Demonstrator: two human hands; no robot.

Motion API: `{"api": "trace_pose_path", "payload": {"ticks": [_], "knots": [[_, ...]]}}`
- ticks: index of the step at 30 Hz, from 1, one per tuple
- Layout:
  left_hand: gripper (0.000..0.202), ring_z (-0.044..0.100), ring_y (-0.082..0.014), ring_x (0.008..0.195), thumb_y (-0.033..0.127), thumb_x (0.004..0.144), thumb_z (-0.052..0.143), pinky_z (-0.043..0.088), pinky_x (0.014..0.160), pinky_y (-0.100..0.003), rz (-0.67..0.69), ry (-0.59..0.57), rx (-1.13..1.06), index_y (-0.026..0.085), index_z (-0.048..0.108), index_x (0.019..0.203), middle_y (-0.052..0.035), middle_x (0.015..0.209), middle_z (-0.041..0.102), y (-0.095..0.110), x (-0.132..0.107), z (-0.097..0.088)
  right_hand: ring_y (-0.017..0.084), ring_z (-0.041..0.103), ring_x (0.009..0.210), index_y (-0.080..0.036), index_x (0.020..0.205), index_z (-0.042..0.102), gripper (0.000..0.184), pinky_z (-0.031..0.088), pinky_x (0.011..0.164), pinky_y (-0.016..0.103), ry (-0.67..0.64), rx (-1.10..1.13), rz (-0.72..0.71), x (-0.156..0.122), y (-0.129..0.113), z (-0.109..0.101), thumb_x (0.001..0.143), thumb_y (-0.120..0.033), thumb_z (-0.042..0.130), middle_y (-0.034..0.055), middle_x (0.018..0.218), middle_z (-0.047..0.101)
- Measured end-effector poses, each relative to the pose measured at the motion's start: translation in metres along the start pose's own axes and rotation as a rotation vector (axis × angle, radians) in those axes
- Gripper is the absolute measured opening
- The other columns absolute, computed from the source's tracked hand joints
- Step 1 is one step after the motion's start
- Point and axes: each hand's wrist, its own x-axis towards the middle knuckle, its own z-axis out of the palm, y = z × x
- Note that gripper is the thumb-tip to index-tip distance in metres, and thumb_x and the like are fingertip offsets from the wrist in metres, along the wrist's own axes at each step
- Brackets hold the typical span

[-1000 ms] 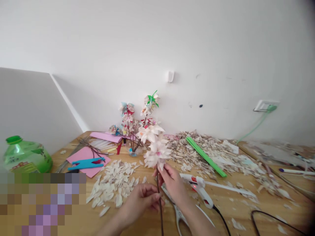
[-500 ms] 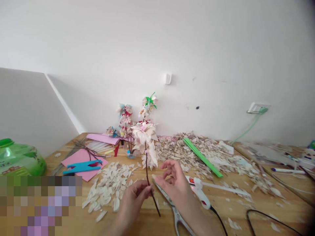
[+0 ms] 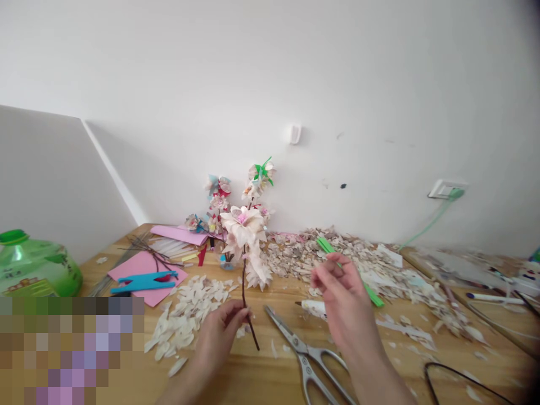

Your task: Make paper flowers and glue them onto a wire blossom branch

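My left hand (image 3: 219, 336) pinches the dark stem of a handmade flower sprig (image 3: 246, 242) with pale pink and white petals, holding it upright over the wooden table (image 3: 261, 382). My right hand (image 3: 343, 301) hovers to the right of the sprig, fingers loosely curled and apart, holding nothing. It hangs above a white glue gun (image 3: 314, 306) lying on the table. Steel scissors (image 3: 301, 351) lie between my two hands.
A small vase of finished flowers (image 3: 230, 214) stands by the wall. Loose petals (image 3: 189, 315) and a wide heap of shell scraps (image 3: 379, 270) cover the table. Pink paper (image 3: 143, 267), a green strip (image 3: 371, 292), a green bottle (image 3: 34, 267), a black cable (image 3: 455, 374) and a pen (image 3: 489, 296) lie around.
My right hand let go of the stem and moved up and to the right. The left hand kept the sprig and shifted it slightly left, tilting it upright.
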Motion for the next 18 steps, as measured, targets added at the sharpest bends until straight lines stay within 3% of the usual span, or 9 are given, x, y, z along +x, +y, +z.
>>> {"api": "trace_pose_path", "payload": {"ticks": [3,5,7,9,11,13,16,18], "knots": [[0.023,0.058,-0.0160,0.068,0.038,0.076,0.051,0.045,0.063,-0.024,-0.021,-0.048,-0.029,0.019,0.064,0.075,-0.0021,0.070,0.064,-0.002,0.001,0.000,0.012,0.058,0.076,-0.022,0.080,0.053,0.026,0.046,0.073,0.026,0.016,0.130,0.014,0.011,-0.006,-0.002,0.062,-0.022,0.072,-0.0048,0.066,0.058],[0.024,0.058,-0.0154,0.067,0.038,0.076,0.051,0.045,0.063,-0.024,-0.047,-0.093,-0.065,0.018,0.063,0.073,-0.0021,0.069,0.064,-0.002,0.001,0.000,0.015,0.058,0.076,-0.023,0.077,0.053,0.025,0.046,0.077,0.032,-0.031,0.215,0.096,0.017,-0.009,-0.002,0.060,-0.020,0.072,-0.0046,0.064,0.056],[0.023,0.059,-0.0151,0.067,0.038,0.075,0.052,0.045,0.063,-0.024,-0.078,-0.109,-0.107,0.017,0.063,0.072,-0.0023,0.069,0.065,-0.002,0.001,0.000,0.011,0.055,0.062,-0.023,0.074,0.053,0.025,0.048,0.071,0.032,-0.079,0.242,0.176,0.020,-0.012,0.000,0.059,-0.018,0.072,-0.0064,0.058,0.052],[0.022,0.060,-0.0154,0.068,0.037,0.074,0.054,0.046,0.064,-0.024,-0.104,-0.097,-0.140,0.017,0.062,0.073,-0.0030,0.072,0.066,-0.001,0.002,-0.001,0.006,0.044,0.048,-0.022,0.073,0.052,0.025,0.046,0.055,0.023,-0.115,0.176,0.240,0.021,-0.013,0.002,0.059,-0.019,0.072,-0.0081,0.056,0.047],[0.022,0.061,-0.0162,0.070,0.037,0.074,0.054,0.047,0.065,-0.025,-0.115,-0.087,-0.160,0.017,0.062,0.075,-0.0037,0.074,0.067,-0.001,0.003,-0.002,0.003,0.033,0.040,-0.021,0.074,0.052,0.022,0.033,0.039,0.017,-0.172,-0.003,0.303,0.020,-0.013,0.003,0.062,-0.025,0.070,-0.0088,0.056,0.043],[0.022,0.062,-0.0170,0.072,0.037,0.074,0.053,0.047,0.066,-0.026,-0.111,-0.075,-0.167,0.017,0.061,0.077,-0.0042,0.076,0.068,-0.002,0.004,-0.003,0.003,0.032,0.040,-0.022,0.080,0.054,0.022,0.025,0.036,0.017,-0.235,-0.284,0.311,0.019,-0.014,0.004,0.066,-0.034,0.067,-0.0075,0.061,0.045],[0.021,0.063,-0.0176,0.073,0.037,0.074,0.054,0.047,0.067,-0.027,-0.098,-0.052,-0.161,0.017,0.061,0.078,-0.0042,0.076,0.069,-0.003,0.004,-0.004,0.011,0.054,0.062,-0.026,0.094,0.056,0.030,0.040,0.054,0.023,-0.362,-0.693,0.229,0.016,-0.012,0.008,0.071,-0.045,0.059,-0.0020,0.083,0.058],[0.021,0.063,-0.0174,0.072,0.036,0.074,0.055,0.047,0.066,-0.026,-0.090,-0.046,-0.151,0.017,0.062,0.077,-0.0041,0.075,0.069,-0.003,0.003,-0.003,0.017,0.057,0.083,-0.026,0.101,0.055,0.035,0.041,0.073,0.029,-0.482,-0.822,0.197,0.014,-0.009,0.013,0.074,-0.049,0.054,0.0009,0.096,0.061]]}}
